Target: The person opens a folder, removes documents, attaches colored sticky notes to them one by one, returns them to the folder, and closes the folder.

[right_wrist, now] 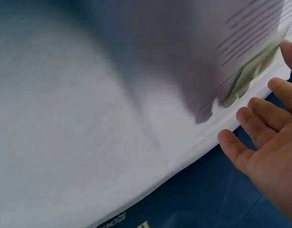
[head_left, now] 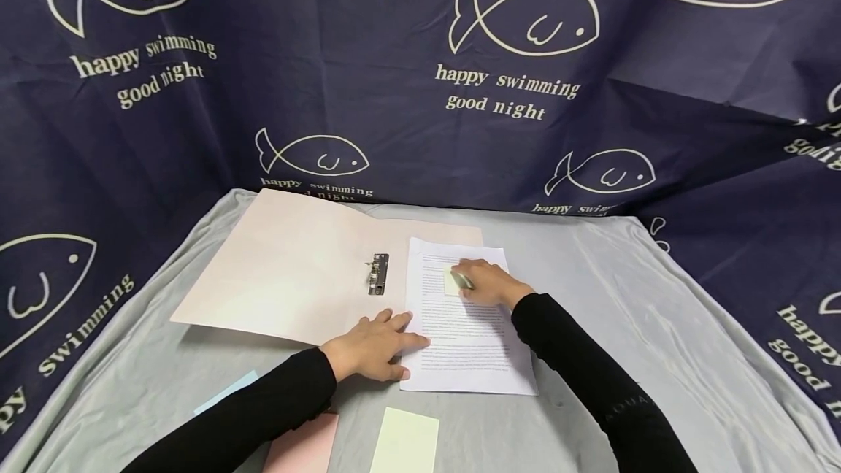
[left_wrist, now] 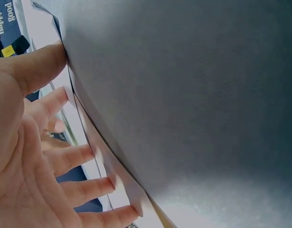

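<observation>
A pale yellow-green sticky note [head_left: 450, 282] lies on the upper part of a white printed sheet [head_left: 473, 352]. My right hand [head_left: 488, 283] rests over the note, its fingers extended. In the right wrist view, the thumb touches one end of the note [right_wrist: 255, 76], which bows up off the page. My left hand [head_left: 374, 347] spreads its fingers across the sheet's left edge and presses on it. Under the sheet lies the right side of an opened pale pink folder [head_left: 282, 261]. A metal clip [head_left: 377, 274] sits on the folder, left of the sheet.
Near the front edge lie a pale yellow-green paper [head_left: 406, 440], a pink paper [head_left: 305, 447] and a blue paper [head_left: 226, 393], the latter two partly hidden by my left sleeve. Grey cloth [head_left: 604, 298] covers the table. A dark fish-print curtain [head_left: 407, 93] hangs behind.
</observation>
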`<state>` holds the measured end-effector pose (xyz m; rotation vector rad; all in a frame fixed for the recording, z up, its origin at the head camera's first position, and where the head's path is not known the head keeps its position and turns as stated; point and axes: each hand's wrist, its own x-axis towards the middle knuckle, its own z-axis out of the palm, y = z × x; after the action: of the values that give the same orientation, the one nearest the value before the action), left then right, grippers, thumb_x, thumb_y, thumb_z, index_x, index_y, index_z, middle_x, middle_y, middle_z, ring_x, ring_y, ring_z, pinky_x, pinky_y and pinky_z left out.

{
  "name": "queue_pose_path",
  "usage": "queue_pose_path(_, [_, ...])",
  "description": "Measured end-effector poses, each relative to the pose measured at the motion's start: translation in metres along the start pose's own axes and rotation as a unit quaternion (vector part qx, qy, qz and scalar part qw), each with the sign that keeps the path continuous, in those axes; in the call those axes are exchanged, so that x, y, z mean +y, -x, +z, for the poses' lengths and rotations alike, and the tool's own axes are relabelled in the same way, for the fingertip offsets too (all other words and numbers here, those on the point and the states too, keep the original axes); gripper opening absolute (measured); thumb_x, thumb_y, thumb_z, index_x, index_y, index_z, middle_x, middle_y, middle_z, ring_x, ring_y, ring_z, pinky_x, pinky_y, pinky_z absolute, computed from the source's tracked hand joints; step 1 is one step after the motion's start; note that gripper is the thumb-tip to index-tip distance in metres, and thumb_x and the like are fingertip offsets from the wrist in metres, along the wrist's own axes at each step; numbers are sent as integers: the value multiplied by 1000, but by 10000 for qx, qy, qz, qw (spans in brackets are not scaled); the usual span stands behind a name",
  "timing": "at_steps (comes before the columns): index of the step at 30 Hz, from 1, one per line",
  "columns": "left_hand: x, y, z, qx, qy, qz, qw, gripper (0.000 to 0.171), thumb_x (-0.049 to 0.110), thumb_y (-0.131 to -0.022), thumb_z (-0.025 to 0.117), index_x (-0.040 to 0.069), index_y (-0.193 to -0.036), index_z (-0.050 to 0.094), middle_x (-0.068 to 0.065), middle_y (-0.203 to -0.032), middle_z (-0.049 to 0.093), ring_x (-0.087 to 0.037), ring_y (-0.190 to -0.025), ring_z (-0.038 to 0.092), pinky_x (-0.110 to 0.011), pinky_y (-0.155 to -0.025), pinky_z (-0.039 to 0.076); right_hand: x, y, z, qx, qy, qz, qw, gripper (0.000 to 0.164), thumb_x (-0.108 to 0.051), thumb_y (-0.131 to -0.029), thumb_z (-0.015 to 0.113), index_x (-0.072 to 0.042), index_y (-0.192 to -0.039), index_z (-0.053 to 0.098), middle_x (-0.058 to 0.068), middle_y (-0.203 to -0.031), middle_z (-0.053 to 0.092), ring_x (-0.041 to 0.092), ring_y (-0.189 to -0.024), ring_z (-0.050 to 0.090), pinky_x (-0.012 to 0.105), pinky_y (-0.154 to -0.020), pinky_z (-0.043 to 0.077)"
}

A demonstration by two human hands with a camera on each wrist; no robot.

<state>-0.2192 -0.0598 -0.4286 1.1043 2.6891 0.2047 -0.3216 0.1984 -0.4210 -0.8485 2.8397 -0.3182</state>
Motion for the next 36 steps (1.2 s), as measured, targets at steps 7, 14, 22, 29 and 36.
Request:
queue_pose_path(7, [1,0,-1,-4,-7,-6,10000,53,41,-82,67,34,-132,51,-14,-143,35,-44,-126,32,-64,-86,35,-16,-13,8,-89,2,-145,9999,48,-3,-88,54,-7,-136,49,15,-141,40,29,-130,34,49,-100,30])
queue_pose_path(14, [0,-1,0,-19,-17,1,10000,53,41,-82,67,34,-132,51,-13,-143,36,-44,-126,32,-64,-85,35,-20,-14,17,-314,-35,-94,9995,47,-2,-92,49,-6,-138,45,15,-143,36,30,-131,32,43,-100,32])
queue_pose_path(22, [0,-1,0,1,-41,25,10000,53,41,-82,67,34,-132,51,-14,-143,36,-44,-125,33,-64,-85,35,-19,-12,15,-346,1,-119,9993,45,-5,-93,49,-5,-139,43,14,-144,34,30,-131,31,44,-103,28])
queue_pose_path(29, [1,-1,-1,11,-52,40,10000,54,41,-81,68,35,-132,52,-13,-142,36,-42,-125,34,-64,-84,36,-8,-6,15,-263,-163,-159,9994,49,-4,-92,49,-1,-140,39,17,-144,35,31,-131,32,42,-102,29])
queue_pose_path(36, [2,0,-3,42,-34,44,10000,53,41,-81,68,33,-132,53,-13,-141,37,-41,-124,35,-63,-84,37,14,10,7,-133,-260,-268,9992,24,-3,-90,52,7,-112,56,24,-139,38,35,-129,33,44,-103,26])
